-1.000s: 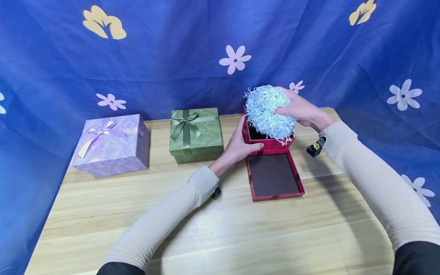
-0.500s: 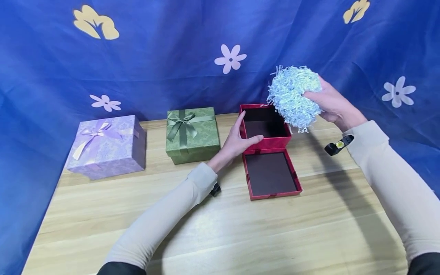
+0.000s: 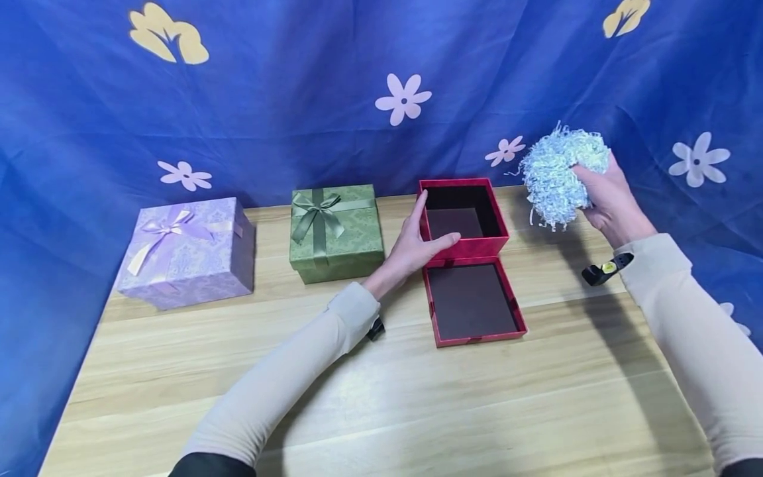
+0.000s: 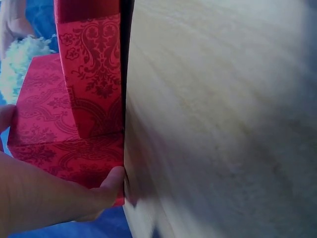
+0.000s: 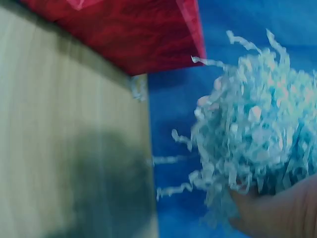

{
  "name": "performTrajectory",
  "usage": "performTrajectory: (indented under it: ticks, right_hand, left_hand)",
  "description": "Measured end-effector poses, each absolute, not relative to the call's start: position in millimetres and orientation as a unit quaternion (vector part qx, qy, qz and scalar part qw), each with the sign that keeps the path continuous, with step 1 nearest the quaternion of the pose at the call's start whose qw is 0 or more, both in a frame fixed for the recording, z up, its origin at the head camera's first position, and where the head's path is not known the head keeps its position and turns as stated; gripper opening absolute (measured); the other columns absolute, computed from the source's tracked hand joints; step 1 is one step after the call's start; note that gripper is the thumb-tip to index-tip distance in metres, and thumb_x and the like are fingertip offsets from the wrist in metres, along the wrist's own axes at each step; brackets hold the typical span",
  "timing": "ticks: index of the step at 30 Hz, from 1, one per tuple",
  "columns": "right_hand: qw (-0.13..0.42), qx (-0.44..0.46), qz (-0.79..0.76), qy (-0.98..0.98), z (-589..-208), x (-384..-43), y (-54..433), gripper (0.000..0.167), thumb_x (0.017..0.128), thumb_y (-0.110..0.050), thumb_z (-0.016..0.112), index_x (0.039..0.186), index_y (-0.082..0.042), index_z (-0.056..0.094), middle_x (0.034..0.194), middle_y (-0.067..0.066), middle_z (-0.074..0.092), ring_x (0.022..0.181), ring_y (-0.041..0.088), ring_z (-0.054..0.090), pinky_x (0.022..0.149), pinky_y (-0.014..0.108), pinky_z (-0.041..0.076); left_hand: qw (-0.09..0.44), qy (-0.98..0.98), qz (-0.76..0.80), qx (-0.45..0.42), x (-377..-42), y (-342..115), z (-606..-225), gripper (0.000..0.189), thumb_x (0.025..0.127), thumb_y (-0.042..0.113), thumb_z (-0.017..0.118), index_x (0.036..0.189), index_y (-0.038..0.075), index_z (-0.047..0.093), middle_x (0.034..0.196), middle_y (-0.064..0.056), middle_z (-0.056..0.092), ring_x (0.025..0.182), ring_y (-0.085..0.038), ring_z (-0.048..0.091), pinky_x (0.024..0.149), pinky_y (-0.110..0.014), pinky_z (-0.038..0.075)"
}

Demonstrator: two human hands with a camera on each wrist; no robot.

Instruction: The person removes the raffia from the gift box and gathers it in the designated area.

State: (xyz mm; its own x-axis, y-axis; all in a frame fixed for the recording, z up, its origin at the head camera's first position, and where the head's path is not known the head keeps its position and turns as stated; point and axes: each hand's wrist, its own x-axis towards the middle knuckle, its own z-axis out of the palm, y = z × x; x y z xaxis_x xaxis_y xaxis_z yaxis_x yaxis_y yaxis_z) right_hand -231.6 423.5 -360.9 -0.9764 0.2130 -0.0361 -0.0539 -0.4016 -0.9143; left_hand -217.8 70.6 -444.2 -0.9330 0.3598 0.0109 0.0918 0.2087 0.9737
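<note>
A bunch of pale blue shredded crinkle paper [image 3: 559,175] is gripped in my right hand [image 3: 616,199], in the air right of the red gift box [image 3: 465,246]. Loose strands hang from it in the right wrist view. The box stands without its lid, its dark inside bare. My left hand [image 3: 411,248] holds the box at its near left corner, thumb on the front wall and fingers along the left side. In front of the box, touching it, the red lid [image 3: 475,301] lies inside up. Patterned red walls of the box [image 4: 42,106] fill part of the left wrist view.
A green gift box [image 3: 338,232] with a bow stands left of the red one. Farther left is a lilac gift box [image 3: 187,255], also bowed. Behind the wooden table [image 3: 429,404] hangs a blue flowered cloth [image 3: 310,93]. A stray paper strand [image 5: 139,88] lies near the table edge.
My right hand has lifted the crinkle paper from over the red box and carried it right, baring the box's inside. My left hand has stayed at the box.
</note>
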Motion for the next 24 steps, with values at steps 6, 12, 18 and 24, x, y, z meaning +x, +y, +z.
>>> performTrajectory:
  ticks: [6, 12, 18, 24]
  right_hand:
    - [0.134, -0.197, 0.786, -0.570, -384.6, -245.0, 425.9, 0.066, 0.101, 0.009, 0.063, 0.154, -0.024, 0.043, 0.138, 0.001, 0.054, 0.109, 0.014, 0.061, 0.072, 0.025, 0.060]
    - [0.169, -0.270, 0.751, -0.578, -408.1, -270.7, 425.9, 0.078, 0.098, 0.007, 0.065, 0.165, -0.020, 0.034, 0.145, -0.002, 0.052, 0.122, 0.014, 0.054, 0.084, 0.021, 0.054]
    - [0.142, -0.348, 0.635, -0.675, -428.6, -289.6, 428.3, 0.088, 0.100, -0.017, 0.070, 0.173, -0.027, 0.022, 0.174, 0.003, 0.024, 0.150, 0.011, 0.028, 0.112, 0.017, 0.031]
    - [0.076, -0.351, 0.567, -0.742, -440.7, -298.4, 434.3, 0.099, 0.104, -0.038, 0.065, 0.175, -0.030, -0.002, 0.179, 0.015, -0.006, 0.162, 0.022, 0.007, 0.125, 0.028, 0.021]
  left_hand:
    - [0.108, 0.776, 0.603, 0.147, -217.2, 69.5, -441.6, 0.113, 0.094, 0.041, 0.085, 0.178, 0.031, 0.010, 0.180, -0.005, 0.020, 0.163, -0.023, 0.020, 0.128, -0.055, 0.028]
    - [0.105, 0.780, 0.598, 0.151, -218.0, 69.9, -442.3, 0.112, 0.094, 0.043, 0.085, 0.178, 0.032, 0.010, 0.179, -0.007, 0.021, 0.163, -0.024, 0.021, 0.127, -0.055, 0.029]
    - [0.107, 0.782, 0.595, 0.149, -215.6, 69.9, -444.3, 0.112, 0.094, 0.044, 0.085, 0.178, 0.032, 0.011, 0.179, -0.008, 0.021, 0.162, -0.027, 0.022, 0.125, -0.058, 0.031]
    - [0.106, 0.789, 0.588, 0.147, -215.1, 69.1, -446.2, 0.112, 0.093, 0.048, 0.085, 0.177, 0.035, 0.011, 0.178, -0.009, 0.023, 0.161, -0.028, 0.025, 0.124, -0.060, 0.032]
